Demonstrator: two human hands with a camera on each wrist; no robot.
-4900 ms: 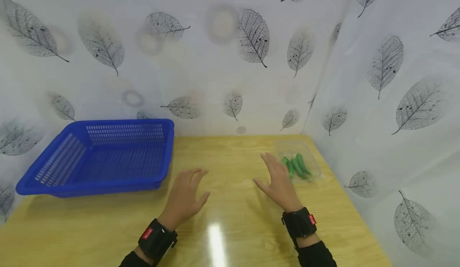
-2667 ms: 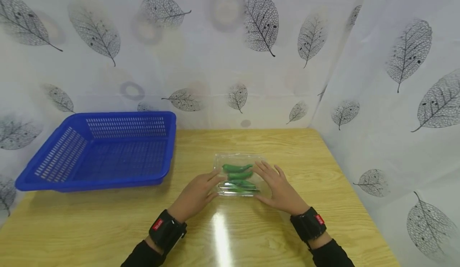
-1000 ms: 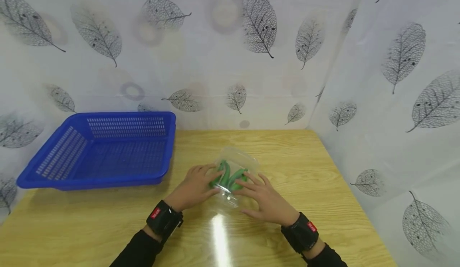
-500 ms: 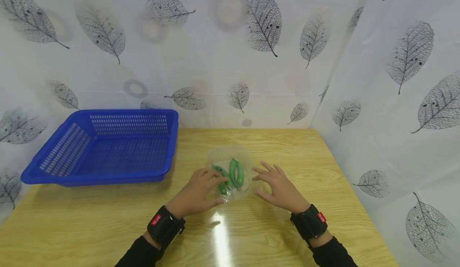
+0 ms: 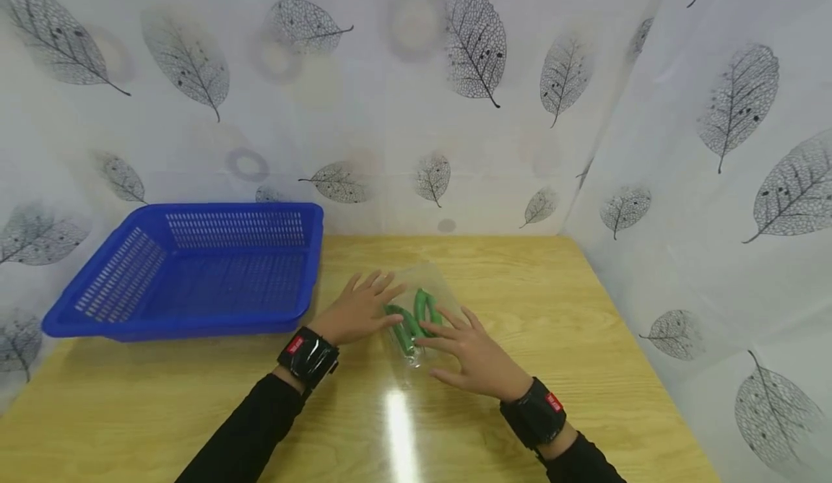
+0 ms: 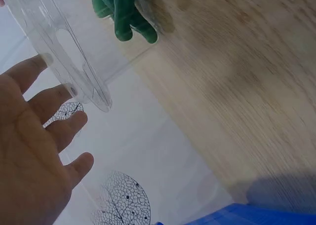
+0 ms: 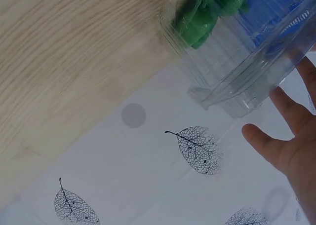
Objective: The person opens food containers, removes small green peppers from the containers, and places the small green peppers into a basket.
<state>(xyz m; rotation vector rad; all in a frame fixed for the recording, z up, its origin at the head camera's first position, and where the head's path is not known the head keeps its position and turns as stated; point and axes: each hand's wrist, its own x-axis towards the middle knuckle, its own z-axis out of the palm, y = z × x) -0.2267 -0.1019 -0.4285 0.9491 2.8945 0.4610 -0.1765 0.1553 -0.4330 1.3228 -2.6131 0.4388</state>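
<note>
A clear plastic box [image 5: 422,275] with several long green peppers [image 5: 404,330] in it is at the middle of the wooden table. My left hand [image 5: 356,312] is at the box's left side, fingers spread; in the left wrist view, fingertips touch the edge of the clear box [image 6: 64,42]. From the right and front, my right hand [image 5: 477,359] reaches over the box, its fingers extended and overlapping the peppers. The right wrist view has these straight fingers right at the rim of the clear box [image 7: 237,82], with the green peppers [image 7: 197,22] seen through the plastic.
To the left stands a large blue perforated basket [image 5: 295,317], its right wall close to my left hand. The wooden table [image 5: 520,273] runs back to a leaf-patterned curtain [image 5: 383,107], which also hangs along the right side.
The box has come from the table's right side to the middle and has been turned there. In the last half second, my left hand shifted back and slightly left, my right hand left over the box.
</note>
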